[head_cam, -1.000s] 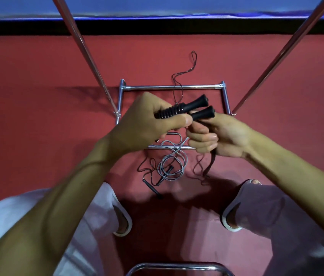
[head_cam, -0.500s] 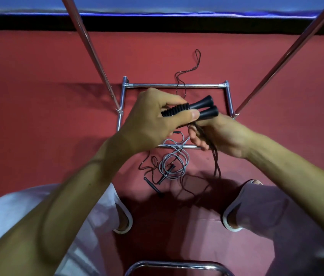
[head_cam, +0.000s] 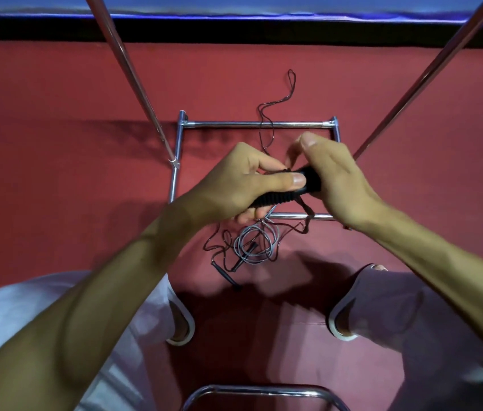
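The left hand (head_cam: 234, 185) curls its fingers round the handles (head_cam: 275, 198); the right hand (head_cam: 335, 179) fingers are blurred, grip unclear.

Right hand (head_cam: 341, 177) has swung over the black handles (head_cam: 278, 199); tips now hidden.

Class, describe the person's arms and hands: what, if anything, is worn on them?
Both arms are bare, with no sleeves in view. The left hand and right hand show no gloves, rings or watch; the visible nails are short.
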`<state>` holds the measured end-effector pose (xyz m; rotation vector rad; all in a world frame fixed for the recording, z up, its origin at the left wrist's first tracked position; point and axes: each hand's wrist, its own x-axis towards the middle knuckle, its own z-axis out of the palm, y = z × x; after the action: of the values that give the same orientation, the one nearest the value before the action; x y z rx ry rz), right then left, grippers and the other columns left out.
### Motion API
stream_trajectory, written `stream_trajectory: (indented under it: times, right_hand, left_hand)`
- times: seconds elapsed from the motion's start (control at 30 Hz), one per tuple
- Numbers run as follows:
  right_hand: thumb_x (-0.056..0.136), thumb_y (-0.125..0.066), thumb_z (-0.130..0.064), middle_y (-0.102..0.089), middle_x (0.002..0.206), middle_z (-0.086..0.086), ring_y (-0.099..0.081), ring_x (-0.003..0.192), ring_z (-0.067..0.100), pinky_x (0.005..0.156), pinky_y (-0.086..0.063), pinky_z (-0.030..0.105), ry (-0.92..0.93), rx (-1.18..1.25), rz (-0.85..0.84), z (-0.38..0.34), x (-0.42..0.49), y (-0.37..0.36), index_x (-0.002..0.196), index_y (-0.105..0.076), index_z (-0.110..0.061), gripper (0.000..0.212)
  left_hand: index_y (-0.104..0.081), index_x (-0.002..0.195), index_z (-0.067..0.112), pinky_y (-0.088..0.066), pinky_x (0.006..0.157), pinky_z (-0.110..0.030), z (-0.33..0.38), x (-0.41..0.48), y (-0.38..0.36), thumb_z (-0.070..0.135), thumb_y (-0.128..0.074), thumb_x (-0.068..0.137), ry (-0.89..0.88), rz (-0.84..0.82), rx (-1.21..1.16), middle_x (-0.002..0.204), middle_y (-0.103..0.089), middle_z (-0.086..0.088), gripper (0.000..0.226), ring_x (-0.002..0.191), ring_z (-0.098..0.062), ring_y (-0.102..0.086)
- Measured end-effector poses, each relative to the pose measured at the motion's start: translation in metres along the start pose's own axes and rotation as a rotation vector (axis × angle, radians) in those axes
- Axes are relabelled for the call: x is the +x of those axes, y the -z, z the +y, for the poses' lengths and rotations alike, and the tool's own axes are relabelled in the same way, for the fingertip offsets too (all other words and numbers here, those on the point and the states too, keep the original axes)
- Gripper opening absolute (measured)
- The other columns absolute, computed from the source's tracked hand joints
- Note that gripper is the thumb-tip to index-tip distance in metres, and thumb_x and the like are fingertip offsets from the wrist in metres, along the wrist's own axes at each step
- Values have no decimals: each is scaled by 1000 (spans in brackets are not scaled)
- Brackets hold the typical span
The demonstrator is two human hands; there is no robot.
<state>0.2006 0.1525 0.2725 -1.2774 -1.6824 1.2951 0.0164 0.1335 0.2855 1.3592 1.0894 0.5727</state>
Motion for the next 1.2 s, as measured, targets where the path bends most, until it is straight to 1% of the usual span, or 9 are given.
stream_trajectory:
  times: [0.2, 0.33, 0.53, 0.6, 0.77, 0.9, 1.0, 1.1, 1.2]
  right_hand:
    - [105, -33, -41, -32, 51, -10, -28, 54, 10, 53, -26, 35, 13, -241, 262, 11, -11, -22, 57, -34, -17, 54]
    - [105, -32, -48, -49, 65, 3, -41, 54, 11, 50, -32, 26, -56, 138, 105, -9, -2, -7, 77, -64, -17, 53]
    - [96, -14, -74, -62, 109, 29, -61, 97, 29, 88, -42, 43, -291, 470, -228, -6, 5, 5, 119, -62, -9, 83]
    - [93, -29, -73, -63, 103, 29, -61, 93, 32, 89, -44, 43, -362, 548, -352, -3, 1, 8, 109, -60, -7, 74]
    - [82, -84, -15, -65, 77, 3, -53, 62, 16, 63, -49, 31, 79, -87, -33, 8, 1, 17, 89, -67, -12, 18]
    - [89, -80, -23, -73, 71, -4, -61, 55, 10, 59, -50, 26, 346, -432, 140, 1, 1, 28, 86, -79, -15, 8]
    - [94, -72, -14, -72, 65, 4, -61, 47, 15, 49, -51, 24, 92, -77, -68, -10, 1, 29, 85, -76, -4, 14]
    - [90, -62, -14, -58, 57, 5, -39, 40, 10, 39, -26, 17, -357, 348, -296, -13, 7, 33, 103, -70, 6, 26]
    - [91, -60, -13, -37, 53, 2, -23, 47, 12, 45, -12, 25, -257, 315, -281, -8, 12, 36, 125, -67, -8, 35]
  left_hand:
    - [-77, 84, 13, -32, 37, -20, 3, -2, -2, 28, -73, 94, 12, 30, 120, 55, -55, -30, 19, 30, -19, -40]
    - [-72, 70, 17, -29, 39, -19, 5, -5, -5, 28, -71, 93, -34, 61, -26, 56, -55, -30, 26, 31, -19, -37]
    - [-68, 76, 4, -26, 39, -19, 8, -9, 5, 27, -64, 99, -27, 218, -219, 51, -53, -18, 33, 31, -17, -36]
    - [-65, 85, -1, -26, 40, -19, 7, -8, 14, 29, -63, 98, -3, 321, -303, 52, -53, -15, 33, 31, -17, -36]
    - [-60, 85, 3, -28, 39, -19, 4, -11, 30, 34, -66, 96, 90, 435, -365, 56, -53, -15, 34, 35, -18, -38]
    - [-56, 77, 10, -28, 40, -20, 3, -17, 33, 36, -66, 96, 100, 442, -357, 56, -54, -14, 34, 36, -17, -38]
    - [-57, 77, 10, -27, 40, -21, 6, -18, 36, 37, -66, 97, 89, 447, -359, 55, -53, -14, 34, 36, -18, -38]
    - [-58, 75, 10, -29, 40, -20, 6, -17, 37, 35, -66, 97, 73, 449, -327, 55, -54, -15, 35, 35, -18, -38]
    - [-59, 75, 10, -28, 40, -20, 3, -16, 34, 36, -66, 97, 90, 456, -308, 56, -54, -15, 34, 35, -18, -38]
